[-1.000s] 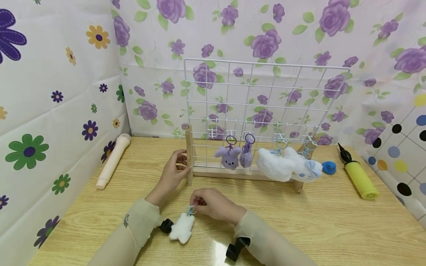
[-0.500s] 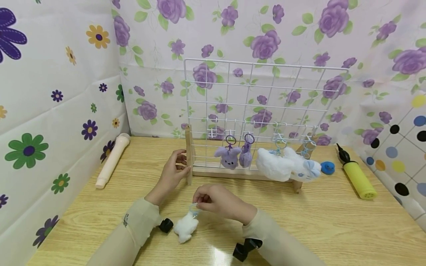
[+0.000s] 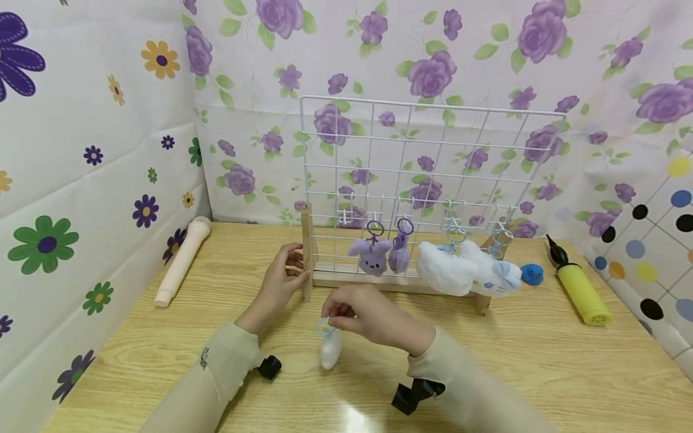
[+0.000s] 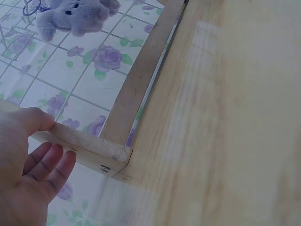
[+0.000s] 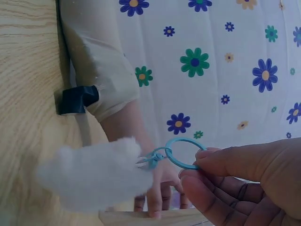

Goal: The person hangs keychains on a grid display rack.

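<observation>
My right hand (image 3: 368, 316) pinches the light-blue ring (image 5: 181, 140) of a small white plush keychain (image 3: 330, 352) between thumb and forefinger. The plush dangles above the table, its face not visible. In the right wrist view it hangs from the ring by a short blue cord. My left hand (image 3: 281, 276) grips the left wooden post (image 4: 94, 146) of a white wire grid rack (image 3: 428, 176), thumb on one side and fingers on the other. Purple plush keychains (image 3: 373, 257) and fluffy white ones (image 3: 445, 270) hang from hooks along the grid's lower part.
A pale pink microphone-shaped stick (image 3: 183, 261) lies on the wooden table (image 3: 162, 373) at left. Right of the rack are a small blue duck (image 3: 532, 274) and a yellow pump (image 3: 583, 293) with a black nozzle. An unused white hook (image 3: 344, 218) sits on the grid's left side.
My right hand has moved up and right towards the rack, lifting the white plush keychain off the table so that it hangs and turns edge-on. The left hand stays on the post.
</observation>
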`<state>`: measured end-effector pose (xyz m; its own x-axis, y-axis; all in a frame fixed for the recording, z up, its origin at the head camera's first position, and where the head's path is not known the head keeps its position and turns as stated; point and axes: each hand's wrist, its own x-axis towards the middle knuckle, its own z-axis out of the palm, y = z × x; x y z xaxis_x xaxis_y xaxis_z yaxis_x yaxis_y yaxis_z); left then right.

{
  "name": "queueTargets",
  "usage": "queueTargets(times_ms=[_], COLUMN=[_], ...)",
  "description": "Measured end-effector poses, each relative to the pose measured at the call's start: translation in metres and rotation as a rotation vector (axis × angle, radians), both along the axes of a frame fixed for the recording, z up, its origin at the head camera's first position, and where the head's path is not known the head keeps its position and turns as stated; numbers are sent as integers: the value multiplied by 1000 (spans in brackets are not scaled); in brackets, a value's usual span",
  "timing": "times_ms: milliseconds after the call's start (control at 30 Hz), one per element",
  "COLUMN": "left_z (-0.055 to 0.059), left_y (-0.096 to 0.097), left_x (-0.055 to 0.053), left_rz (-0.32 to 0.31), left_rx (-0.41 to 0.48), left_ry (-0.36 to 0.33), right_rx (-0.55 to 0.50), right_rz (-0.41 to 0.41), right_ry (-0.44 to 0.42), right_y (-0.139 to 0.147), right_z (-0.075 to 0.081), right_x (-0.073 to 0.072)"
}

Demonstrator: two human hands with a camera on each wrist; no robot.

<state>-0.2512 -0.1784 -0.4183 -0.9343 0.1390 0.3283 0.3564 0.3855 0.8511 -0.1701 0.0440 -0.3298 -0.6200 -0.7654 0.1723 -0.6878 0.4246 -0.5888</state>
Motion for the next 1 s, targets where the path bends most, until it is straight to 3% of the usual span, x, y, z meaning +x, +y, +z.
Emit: queueTargets(times_ms=[167,567,700,833,1000], left_z=[1,2,1,0,0], left_y=[0,0,0,0,0], left_x=[1,1,1,0,0], left_rz=[-1,-3,-1,7,5], left_rx=[14,13,1,-5,-4], left_ry=[14,4,13,20,25], right_rx=[18,56,61,65,81], right_rz=[7,-1,3,-16,-54], right_ry=[58,74,126,175,172], right_y=[3,12,13,13,15], right_z=[14,42,49,56,70], right_x=[-2,-7,-11,-17,-24])
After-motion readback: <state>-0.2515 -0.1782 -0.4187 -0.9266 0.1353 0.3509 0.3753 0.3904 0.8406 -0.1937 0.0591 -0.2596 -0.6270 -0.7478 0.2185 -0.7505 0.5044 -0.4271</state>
